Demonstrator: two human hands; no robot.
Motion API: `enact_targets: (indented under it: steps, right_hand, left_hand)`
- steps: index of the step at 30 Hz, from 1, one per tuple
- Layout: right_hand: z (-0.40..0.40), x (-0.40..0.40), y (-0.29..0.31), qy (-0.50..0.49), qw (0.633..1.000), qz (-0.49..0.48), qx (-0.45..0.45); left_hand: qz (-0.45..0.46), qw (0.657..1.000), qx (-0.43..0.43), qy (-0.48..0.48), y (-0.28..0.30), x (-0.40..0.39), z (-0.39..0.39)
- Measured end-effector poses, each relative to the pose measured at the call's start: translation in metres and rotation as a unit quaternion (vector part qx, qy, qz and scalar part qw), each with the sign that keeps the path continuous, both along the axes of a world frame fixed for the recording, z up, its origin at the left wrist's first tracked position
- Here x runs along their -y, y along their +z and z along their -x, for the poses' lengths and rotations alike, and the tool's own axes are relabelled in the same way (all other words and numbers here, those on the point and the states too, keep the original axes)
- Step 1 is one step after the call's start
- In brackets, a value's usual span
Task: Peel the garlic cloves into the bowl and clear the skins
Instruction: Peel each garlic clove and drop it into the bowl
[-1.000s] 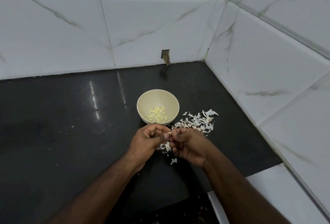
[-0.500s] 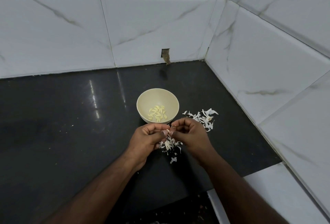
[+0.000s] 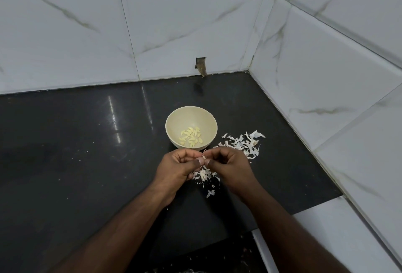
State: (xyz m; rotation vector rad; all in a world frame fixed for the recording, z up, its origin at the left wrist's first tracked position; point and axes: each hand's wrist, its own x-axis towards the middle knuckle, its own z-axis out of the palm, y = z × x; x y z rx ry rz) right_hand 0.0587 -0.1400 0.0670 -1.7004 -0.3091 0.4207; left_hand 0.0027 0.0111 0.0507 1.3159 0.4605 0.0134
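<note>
Both our left hand [image 3: 177, 169] and right hand [image 3: 228, 167] pinched one clove [image 3: 203, 158] just short of the bowl [image 3: 191, 118]. We judged loosened skin could drift in among the peeled cloves [image 3: 191, 136].

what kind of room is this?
Most likely a home kitchen corner. A glossy black stone countertop meets white marble-look wall tiles, and a cream bowl holding peeled garlic cloves sits beside a pile of skins.
</note>
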Motion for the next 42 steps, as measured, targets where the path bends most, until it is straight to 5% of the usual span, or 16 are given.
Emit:
enact_targets:
  steps: [11, 14, 21, 28, 34, 42]
  right_hand:
    - [-0.004, -0.002, -0.004, -0.039, 0.992, -0.056, -0.104]
    - [-0.005, -0.003, -0.004, -0.048, 0.989, -0.068, -0.125]
    - [-0.008, -0.002, -0.005, -0.033, 0.988, -0.088, -0.125]
    - [-0.008, -0.002, -0.002, -0.025, 0.996, -0.065, -0.054]
    - [-0.009, 0.0, -0.004, 0.003, 0.999, -0.027, 0.023]
    - [-0.009, 0.003, -0.003, 0.032, 0.999, -0.013, 0.014]
  left_hand:
    - [-0.303, 0.952, 0.038, -0.023, 0.009, 0.004, 0.004]
    - [-0.324, 0.945, 0.041, -0.02, 0.012, 0.005, 0.004]
    - [-0.136, 0.99, 0.044, -0.002, 0.007, 0.001, -0.001]
    - [-0.002, 1.0, 0.011, -0.004, 0.003, -0.001, -0.002]
    - [0.035, 0.999, -0.017, -0.022, 0.005, -0.003, -0.002]
    - [0.028, 0.998, -0.046, -0.04, 0.007, -0.008, -0.001]
